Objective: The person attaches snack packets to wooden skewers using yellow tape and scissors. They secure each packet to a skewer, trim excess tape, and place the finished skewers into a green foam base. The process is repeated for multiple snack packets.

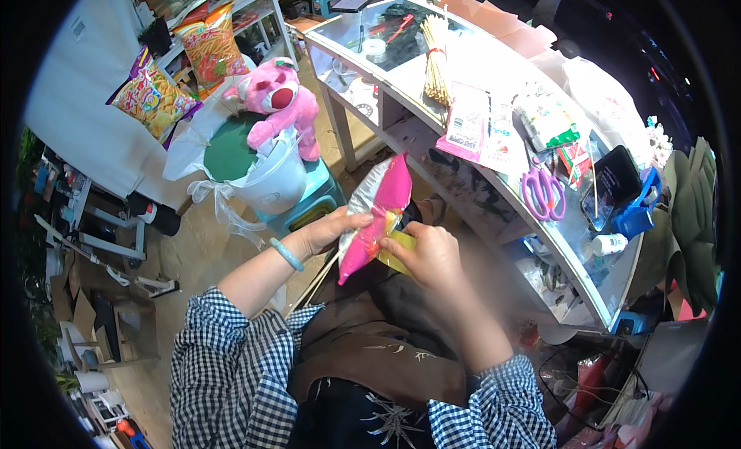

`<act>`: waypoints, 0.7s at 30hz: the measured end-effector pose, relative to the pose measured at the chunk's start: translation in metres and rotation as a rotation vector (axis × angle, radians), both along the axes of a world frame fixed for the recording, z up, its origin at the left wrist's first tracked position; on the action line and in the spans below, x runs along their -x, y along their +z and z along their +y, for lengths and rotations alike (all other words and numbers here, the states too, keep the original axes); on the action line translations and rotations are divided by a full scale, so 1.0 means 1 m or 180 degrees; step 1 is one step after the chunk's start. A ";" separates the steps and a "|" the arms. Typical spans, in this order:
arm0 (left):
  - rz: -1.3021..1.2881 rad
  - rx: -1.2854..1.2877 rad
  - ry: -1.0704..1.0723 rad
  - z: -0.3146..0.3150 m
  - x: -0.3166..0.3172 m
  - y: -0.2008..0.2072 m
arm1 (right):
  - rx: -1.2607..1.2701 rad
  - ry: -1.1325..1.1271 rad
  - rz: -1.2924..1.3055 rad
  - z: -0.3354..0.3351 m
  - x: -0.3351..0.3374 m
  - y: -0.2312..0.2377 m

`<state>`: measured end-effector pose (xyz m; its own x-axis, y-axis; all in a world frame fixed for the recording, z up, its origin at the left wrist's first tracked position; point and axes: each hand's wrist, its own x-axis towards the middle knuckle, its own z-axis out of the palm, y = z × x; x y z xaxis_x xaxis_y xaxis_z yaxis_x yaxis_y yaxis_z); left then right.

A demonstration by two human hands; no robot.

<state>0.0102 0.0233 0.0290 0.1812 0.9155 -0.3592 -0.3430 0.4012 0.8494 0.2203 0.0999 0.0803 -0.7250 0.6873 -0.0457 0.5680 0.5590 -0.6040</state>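
My left hand (330, 229), with a pale bangle at its wrist, is closed on a pink and silver snack bag (361, 252) held tilted above my lap. Against the bag's lower side, my right hand (432, 256) pinches a yellow strip (397, 252) that looks like tape. Thin wooden sticks (312, 288) run down from beneath the bag, and their upper ends are hidden. Beyond my left hand, a white bucket (270, 185) holds a round green foam block (230, 149) and a pink plush bear (282, 109). Two snack bags (158, 101) stand up behind it.
A teal stool (312, 194) supports the bucket. On the glass-topped counter (363, 55) at right lie a bundle of sticks (434, 63), more snack packets (467, 125), purple scissors (543, 194), a phone (611, 186) and a blue tape dispenser (639, 206). A wheeled stand (116, 240) is at left.
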 end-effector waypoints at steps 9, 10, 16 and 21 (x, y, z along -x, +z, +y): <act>0.3340 -0.0685 0.0171 -0.011 -0.022 0.030 | 0.0381 -0.0077 0.0159 -0.005 -0.001 -0.020; 0.3553 -0.0868 0.0228 -0.013 -0.022 0.029 | 0.0548 0.0034 0.0305 -0.004 0.000 -0.021; 0.3420 -0.0519 0.0387 -0.001 -0.017 -0.001 | 0.1060 0.0214 0.1143 -0.011 0.001 -0.035; 0.3146 -0.0711 0.0145 0.008 0.007 -0.006 | 0.1147 0.0248 0.1755 -0.017 -0.005 -0.036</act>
<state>0.0030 0.0308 0.0225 -0.1412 0.9787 -0.1492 0.5431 0.2026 0.8149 0.2250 0.0825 0.0448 -0.7550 0.6430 0.1290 0.0883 0.2946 -0.9515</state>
